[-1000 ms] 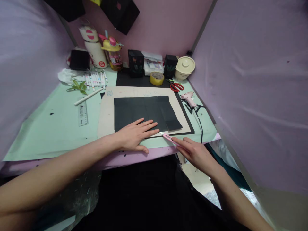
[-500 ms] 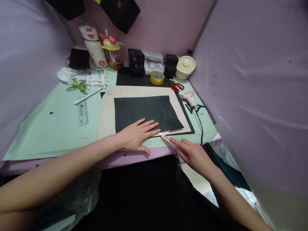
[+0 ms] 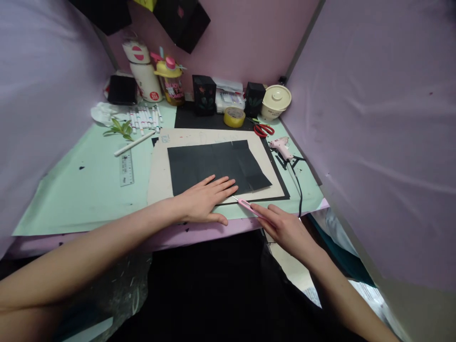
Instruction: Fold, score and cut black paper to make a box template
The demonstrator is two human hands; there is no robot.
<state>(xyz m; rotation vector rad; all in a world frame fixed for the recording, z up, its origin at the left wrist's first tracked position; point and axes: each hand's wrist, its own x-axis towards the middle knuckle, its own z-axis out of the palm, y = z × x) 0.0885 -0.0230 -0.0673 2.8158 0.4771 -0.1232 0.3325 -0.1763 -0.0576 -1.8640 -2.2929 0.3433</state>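
Note:
A black sheet of card (image 3: pixel 203 164) with fold lines lies on a beige board (image 3: pixel 158 175). My left hand (image 3: pixel 204 199) rests flat across the card's near edge, fingers spread and thumb apart. In my right hand (image 3: pixel 281 221) is a pink craft knife (image 3: pixel 245 205), its blade pointing left just below the left fingertips, near the card's front edge. Whether the blade touches the card I cannot tell. A narrower flap sits at the card's right end.
Beyond the board are yellow tape (image 3: pixel 234 117), red-handled scissors (image 3: pixel 263 130) and black boxes (image 3: pixel 204 95). A pink glue gun (image 3: pixel 282 148) with its cord lies right. Left are a clear ruler (image 3: pixel 126 170), a white pen (image 3: pixel 135 143) and several markers (image 3: pixel 144 118). Bottles (image 3: pixel 145 76) stand behind.
The black card has turned slightly, its right side shifting away from me. My left hand has moved a little with it. The knife stays in my right hand, almost in place.

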